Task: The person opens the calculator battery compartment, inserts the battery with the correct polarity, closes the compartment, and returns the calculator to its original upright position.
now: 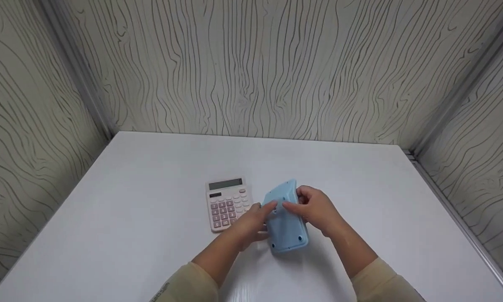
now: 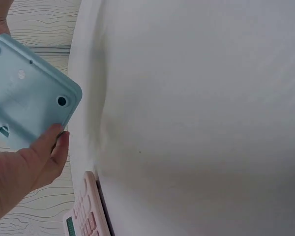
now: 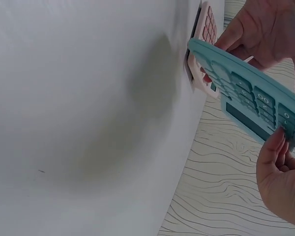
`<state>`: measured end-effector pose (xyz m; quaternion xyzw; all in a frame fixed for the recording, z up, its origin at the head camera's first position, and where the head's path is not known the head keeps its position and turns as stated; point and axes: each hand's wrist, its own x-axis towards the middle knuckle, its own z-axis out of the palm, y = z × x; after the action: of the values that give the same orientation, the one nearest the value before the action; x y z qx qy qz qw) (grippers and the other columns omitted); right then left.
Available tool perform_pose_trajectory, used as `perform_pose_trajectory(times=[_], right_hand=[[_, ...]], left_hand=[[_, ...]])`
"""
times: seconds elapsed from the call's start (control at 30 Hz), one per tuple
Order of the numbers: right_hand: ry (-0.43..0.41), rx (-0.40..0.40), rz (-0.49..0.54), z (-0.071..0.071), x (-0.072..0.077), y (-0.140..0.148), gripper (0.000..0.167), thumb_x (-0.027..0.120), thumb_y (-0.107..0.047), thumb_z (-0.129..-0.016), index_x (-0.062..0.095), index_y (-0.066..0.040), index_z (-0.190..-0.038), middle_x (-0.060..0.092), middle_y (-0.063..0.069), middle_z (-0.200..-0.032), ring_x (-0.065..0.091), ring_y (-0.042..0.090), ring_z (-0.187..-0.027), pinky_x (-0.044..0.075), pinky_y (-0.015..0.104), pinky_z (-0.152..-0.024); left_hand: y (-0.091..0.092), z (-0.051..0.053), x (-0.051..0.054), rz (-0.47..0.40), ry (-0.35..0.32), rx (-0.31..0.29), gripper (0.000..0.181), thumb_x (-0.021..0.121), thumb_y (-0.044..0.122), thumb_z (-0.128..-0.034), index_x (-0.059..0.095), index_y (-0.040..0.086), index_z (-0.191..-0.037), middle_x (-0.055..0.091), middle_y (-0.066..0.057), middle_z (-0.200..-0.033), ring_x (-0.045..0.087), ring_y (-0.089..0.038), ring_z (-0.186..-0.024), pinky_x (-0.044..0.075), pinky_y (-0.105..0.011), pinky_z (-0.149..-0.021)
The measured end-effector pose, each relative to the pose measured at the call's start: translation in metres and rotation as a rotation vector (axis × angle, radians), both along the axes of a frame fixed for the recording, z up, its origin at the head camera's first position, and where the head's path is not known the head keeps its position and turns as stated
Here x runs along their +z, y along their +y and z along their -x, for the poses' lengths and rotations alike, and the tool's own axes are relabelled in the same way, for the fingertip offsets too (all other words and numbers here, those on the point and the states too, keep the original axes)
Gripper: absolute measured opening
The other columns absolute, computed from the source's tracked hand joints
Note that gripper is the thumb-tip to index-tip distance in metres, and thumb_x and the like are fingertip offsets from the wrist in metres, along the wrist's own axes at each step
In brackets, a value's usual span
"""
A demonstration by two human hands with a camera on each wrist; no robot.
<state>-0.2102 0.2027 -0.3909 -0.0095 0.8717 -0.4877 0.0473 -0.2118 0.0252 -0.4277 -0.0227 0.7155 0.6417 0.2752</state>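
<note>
A light blue calculator [image 1: 287, 230] is held up off the table, its back with small dark foot holes facing the head camera. My left hand [image 1: 250, 221] grips its left edge, thumb on the back. On the opposite edge, my right hand [image 1: 319, 209] pinches it between thumb and curled fingers. The right wrist view shows the key side and dark display of the blue calculator [image 3: 243, 93]. A pink and white calculator [image 1: 222, 205] lies face up on the table, just left of the left hand, which partly covers its lower right corner.
The white table [image 1: 129, 218] spreads out around both hands. Wood-grain patterned panels [image 1: 243, 71] rise behind it and on both sides, with grey metal strips [image 1: 73, 67] at the corners.
</note>
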Motion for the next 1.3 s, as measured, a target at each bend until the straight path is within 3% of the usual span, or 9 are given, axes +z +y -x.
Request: perform_pose_trajectory(times=[0.13,0.3,0.5,0.6,0.73,0.87,1.03,1.17,1.3], right_hand=[[0.025,0.049,-0.046,-0.002,-0.001,-0.006,0.039,0.075,-0.036,-0.073,0.057,-0.009,-0.094,0.052,0.005,-0.075,0.054,0.018,-0.070,0.050,0.028,-0.056],[0.044,0.110,-0.089,-0.006,-0.001,-0.014,0.040,0.076,-0.035,-0.072,0.057,-0.010,-0.097,0.052,0.004,-0.076,0.053,0.018,-0.069,0.050,0.028,-0.055],[0.047,0.184,-0.130,-0.009,0.001,-0.016,0.048,0.076,-0.040,-0.071,0.056,-0.010,-0.102,0.052,0.005,-0.080,0.053,0.018,-0.071,0.050,0.028,-0.057],[0.039,0.227,-0.087,-0.009,0.002,-0.014,0.050,0.073,-0.041,-0.075,0.057,-0.009,-0.109,0.053,0.005,-0.081,0.053,0.018,-0.073,0.051,0.029,-0.059],[0.018,0.281,0.054,-0.008,0.000,-0.010,0.044,0.056,-0.038,-0.089,0.055,-0.006,-0.118,0.058,0.007,-0.087,0.058,0.020,-0.077,0.054,0.033,-0.067],[0.005,0.235,0.136,-0.007,-0.005,-0.007,0.042,0.046,-0.037,-0.095,0.054,-0.005,-0.120,0.059,0.010,-0.092,0.060,0.022,-0.080,0.053,0.037,-0.074],[-0.008,0.131,0.076,-0.006,-0.017,-0.007,0.046,0.051,-0.045,-0.090,0.055,-0.010,-0.120,0.058,0.006,-0.100,0.058,0.020,-0.085,0.050,0.036,-0.079],[-0.045,0.143,0.069,-0.008,-0.022,-0.007,0.048,0.050,-0.048,-0.090,0.054,-0.011,-0.120,0.058,0.006,-0.106,0.058,0.020,-0.091,0.049,0.039,-0.083],[-0.100,0.166,0.120,-0.010,-0.022,-0.008,0.053,0.048,-0.049,-0.090,0.052,-0.008,-0.123,0.057,0.008,-0.111,0.058,0.021,-0.090,0.051,0.039,-0.080]], left_hand=[[0.001,-0.001,-0.001,-0.022,-0.021,-0.008,0.111,0.041,0.080,-0.0715,0.011,0.002,-0.144,0.032,-0.027,-0.140,0.044,-0.042,-0.120,0.044,-0.048,-0.091],[0.003,-0.001,0.000,-0.045,-0.021,-0.026,0.117,0.051,0.079,-0.0656,0.009,0.005,-0.145,0.029,-0.026,-0.141,0.041,-0.042,-0.121,0.041,-0.050,-0.093],[0.003,0.000,-0.001,-0.072,-0.002,-0.032,0.113,0.059,0.071,-0.0683,0.008,0.007,-0.145,0.033,-0.022,-0.139,0.044,-0.037,-0.120,0.039,-0.048,-0.096],[0.001,0.001,-0.001,-0.080,0.018,-0.032,0.111,0.056,0.073,-0.0696,0.009,0.006,-0.145,0.036,-0.021,-0.138,0.046,-0.034,-0.118,0.040,-0.046,-0.096],[-0.002,0.003,-0.002,-0.129,0.047,-0.025,0.107,0.050,0.075,-0.0713,0.012,0.007,-0.145,0.040,-0.021,-0.134,0.049,-0.033,-0.116,0.040,-0.046,-0.096],[-0.004,0.003,0.000,-0.237,0.056,-0.024,0.098,0.046,0.075,-0.0733,0.023,0.009,-0.142,0.046,-0.018,-0.124,0.053,-0.029,-0.109,0.042,-0.047,-0.093],[-0.001,0.001,0.003,-0.396,0.038,0.041,0.092,0.044,0.073,-0.0765,0.029,0.003,-0.135,0.048,-0.018,-0.118,0.056,-0.027,-0.106,0.043,-0.047,-0.091],[0.002,0.002,0.004,-0.489,0.040,0.077,0.093,0.039,0.071,-0.0802,0.020,0.003,-0.139,0.041,-0.022,-0.128,0.051,-0.030,-0.113,0.040,-0.050,-0.094],[0.002,0.003,0.004,-0.525,0.039,0.083,0.093,0.037,0.074,-0.0793,0.017,0.008,-0.142,0.035,-0.022,-0.135,0.045,-0.032,-0.119,0.036,-0.052,-0.096]])
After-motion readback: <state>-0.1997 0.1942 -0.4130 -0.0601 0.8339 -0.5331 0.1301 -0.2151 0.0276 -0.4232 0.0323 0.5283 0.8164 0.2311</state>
